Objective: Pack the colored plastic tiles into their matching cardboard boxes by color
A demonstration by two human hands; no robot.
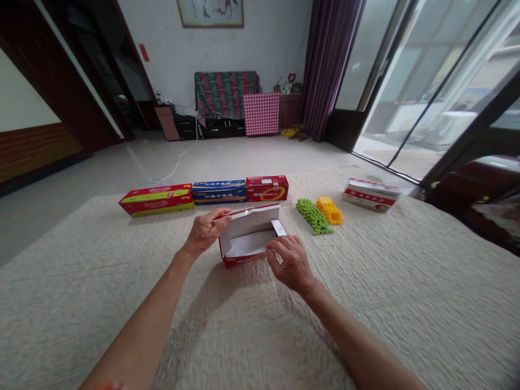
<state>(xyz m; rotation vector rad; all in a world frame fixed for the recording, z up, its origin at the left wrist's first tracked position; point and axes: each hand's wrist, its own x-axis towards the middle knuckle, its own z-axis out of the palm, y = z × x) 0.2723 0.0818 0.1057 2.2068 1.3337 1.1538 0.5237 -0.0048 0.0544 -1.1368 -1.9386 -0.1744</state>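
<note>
An open red box (246,244) is set at the centre of the pale textured cover (244,336), tilted slightly, its white inner walls and floor exposed. The lid (260,219) is raised along its 12 o'clock side, and a small white side flap (279,228) is lifted at 2 o'clock. From this box, a red and yellow-green box (156,200) is placed at 10 o'clock, a blue box (219,192) at 11 and a dark red box (267,189) just past 12, all closed and lined up end to end. At 2 o'clock are seen green (313,216) and yellow plastic pieces (330,210), with a white and red box (371,194) farther out.

The lid's corner is pinched by the left hand (207,232) at 9 o'clock, its forearm angled in from between 7 and 8. The right hand (290,261) is held at 4 o'clock, fingers bent against the box's end; whether the edge is gripped cannot be told.
</note>
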